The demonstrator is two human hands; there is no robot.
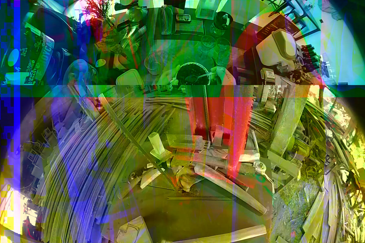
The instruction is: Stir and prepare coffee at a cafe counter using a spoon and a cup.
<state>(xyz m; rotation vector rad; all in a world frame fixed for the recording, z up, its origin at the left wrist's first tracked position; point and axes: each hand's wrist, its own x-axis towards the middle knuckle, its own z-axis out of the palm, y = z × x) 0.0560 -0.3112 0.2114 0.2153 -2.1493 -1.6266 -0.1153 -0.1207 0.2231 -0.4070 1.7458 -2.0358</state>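
Observation:
The picture is badly broken up: false colours and stripes cover it, and a hard line splits it into two mismatched scenes. In the upper part, my left hand (174, 80) is at the left rim of a round bowl (180, 68) with dark contents, its thumb against the edge. My right hand (220, 74) grips a spoon (210, 73), whose bowl end lies in the dark contents. Both hands are cut off at the split. Below it, a workbench (200, 209) bears loose wooden boards (231, 188) and a slanting narrow strip (137, 142); no hand shows there.
Above are drinking glasses (207, 44), a small digital device (183, 18), a printed bag (38, 57) at left and a pale container (276, 47) at right. Below, long wooden strips (79, 158) lie stacked at left, with an upright post (287, 121) and scrap wood (314, 212) at right.

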